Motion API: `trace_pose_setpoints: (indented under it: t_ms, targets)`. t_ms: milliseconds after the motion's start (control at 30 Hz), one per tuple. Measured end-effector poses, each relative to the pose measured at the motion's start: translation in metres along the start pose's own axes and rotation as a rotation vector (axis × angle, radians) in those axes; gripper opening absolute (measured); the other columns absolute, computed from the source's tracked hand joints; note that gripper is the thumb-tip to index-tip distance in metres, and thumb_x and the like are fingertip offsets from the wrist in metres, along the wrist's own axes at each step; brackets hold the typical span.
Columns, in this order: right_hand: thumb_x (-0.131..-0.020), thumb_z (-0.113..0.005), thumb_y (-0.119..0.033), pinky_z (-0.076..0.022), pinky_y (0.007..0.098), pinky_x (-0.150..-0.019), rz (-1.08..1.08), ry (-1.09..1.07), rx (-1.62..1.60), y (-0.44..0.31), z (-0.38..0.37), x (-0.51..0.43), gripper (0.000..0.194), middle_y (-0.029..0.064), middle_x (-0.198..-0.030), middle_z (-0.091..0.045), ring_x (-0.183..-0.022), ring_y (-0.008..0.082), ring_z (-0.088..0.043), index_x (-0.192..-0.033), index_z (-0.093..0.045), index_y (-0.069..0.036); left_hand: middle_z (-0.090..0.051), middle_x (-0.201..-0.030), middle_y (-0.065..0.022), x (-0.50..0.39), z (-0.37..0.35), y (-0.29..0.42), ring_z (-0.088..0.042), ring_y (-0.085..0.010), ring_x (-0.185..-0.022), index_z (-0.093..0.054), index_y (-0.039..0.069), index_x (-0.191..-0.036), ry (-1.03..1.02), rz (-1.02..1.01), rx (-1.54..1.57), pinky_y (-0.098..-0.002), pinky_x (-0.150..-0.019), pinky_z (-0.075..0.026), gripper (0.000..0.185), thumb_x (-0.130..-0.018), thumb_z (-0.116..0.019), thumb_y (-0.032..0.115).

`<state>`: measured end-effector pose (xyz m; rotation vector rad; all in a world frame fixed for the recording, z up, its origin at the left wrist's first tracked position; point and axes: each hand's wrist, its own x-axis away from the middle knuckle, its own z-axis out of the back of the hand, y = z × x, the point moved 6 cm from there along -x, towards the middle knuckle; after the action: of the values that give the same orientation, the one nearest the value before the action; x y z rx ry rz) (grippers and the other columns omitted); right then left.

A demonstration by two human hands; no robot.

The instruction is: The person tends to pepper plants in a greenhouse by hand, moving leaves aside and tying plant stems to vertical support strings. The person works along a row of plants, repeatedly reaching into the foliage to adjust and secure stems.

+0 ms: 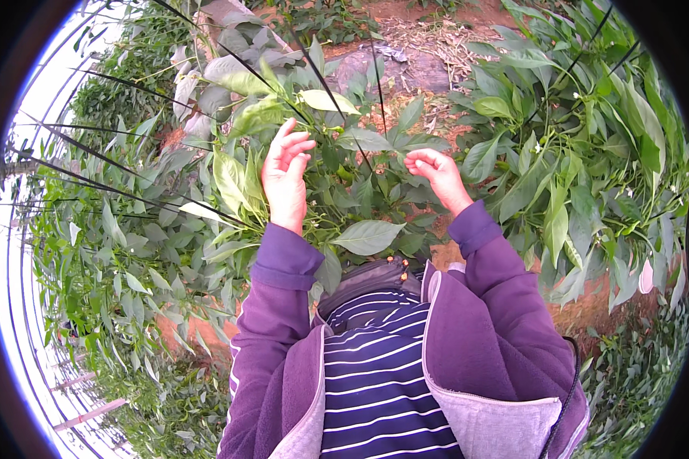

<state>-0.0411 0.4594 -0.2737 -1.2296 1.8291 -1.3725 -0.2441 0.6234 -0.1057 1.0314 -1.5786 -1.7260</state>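
Note:
Palm turned partly up, my left hand (pixel 287 178) is raised among the leaves of a pepper plant (pixel 344 195), its fingers slightly curled and apart. Nothing shows in its grasp. Pale green leaves (pixel 229 181) lie just left of it, and a bright leaf (pixel 328 101) is above its fingertips. My right hand (pixel 439 175) is at the plant's right side with thumb and fingers drawn together. Whether a small stem or leaf is pinched there is unclear. A broad leaf (pixel 370 237) hangs between my forearms, near my waist.
Dark support strings (pixel 327 86) slant through the plant between and above my hands. More pepper plants (pixel 574 143) crowd the right, and dense foliage (pixel 149 246) fills the left. Dry straw (pixel 442 49) and dark sheeting (pixel 419 72) lie on reddish soil ahead.

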Motion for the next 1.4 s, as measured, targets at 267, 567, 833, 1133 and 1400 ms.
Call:
trace_pose_setpoints:
  t_ms: [267,567,833,1133,1400]
  targets:
    - [-0.085,-0.058,-0.003,-0.0449,0.0345,-0.098,-0.119,-0.153,0.209,0.047,-0.020,0.052,0.049,0.0080,-0.132,-0.054,-0.115,0.0216,-0.054,-0.134,-0.049,-0.005,-0.050,-0.137,-0.0143,0.019,-0.064,-0.034,-0.049,-0.0225,-0.125,-0.034,0.004,-0.143,-0.371,0.247,-0.003,-0.0331,-0.107,-0.036,0.064,-0.081,-0.046,-0.007]
    - [-0.080,-0.069,-0.015,-0.0490,0.0324,-0.082,-0.200,-0.360,0.389,0.124,-0.023,0.082,0.030,0.0125,-0.093,-0.069,-0.088,0.0181,-0.064,-0.108,-0.065,-0.003,-0.067,-0.106,-0.0068,0.065,-0.077,-0.066,-0.057,-0.0133,-0.104,-0.058,-0.001,-0.119,-0.574,0.490,-0.278,-0.0290,-0.099,-0.038,0.032,-0.097,-0.053,0.022]
    - [-0.081,-0.068,0.001,-0.0513,0.0315,-0.085,-0.281,-0.188,0.154,0.132,0.022,0.085,0.028,0.0128,-0.100,-0.067,-0.091,0.0197,-0.064,-0.108,-0.061,0.005,-0.067,-0.097,-0.0057,0.091,-0.033,-0.061,-0.059,-0.0160,-0.096,-0.067,0.001,-0.099,-0.442,0.528,-0.452,-0.0306,-0.093,-0.042,0.044,-0.100,-0.045,0.039]
    - [-0.084,-0.068,-0.014,-0.0507,0.0318,-0.082,-0.215,0.019,0.271,0.130,0.036,0.061,0.033,0.0119,-0.099,-0.068,-0.089,0.0177,-0.063,-0.114,-0.063,-0.001,-0.067,-0.094,-0.0032,0.089,-0.011,-0.078,-0.057,-0.0108,-0.091,-0.065,0.001,-0.098,-0.517,0.491,-0.530,-0.0264,-0.087,-0.043,0.022,-0.097,-0.053,0.020]
    - [-0.088,-0.062,-0.019,-0.0474,0.0322,-0.084,-0.099,-0.129,0.841,0.085,-0.011,-0.036,0.047,0.0123,-0.108,-0.065,-0.093,0.0194,-0.060,-0.133,-0.052,-0.011,-0.064,-0.110,-0.0018,0.095,-0.024,-0.076,-0.057,-0.0094,-0.099,-0.061,0.003,-0.111,-0.497,0.554,-0.420,-0.0254,-0.091,-0.043,0.020,-0.093,-0.059,0.010]
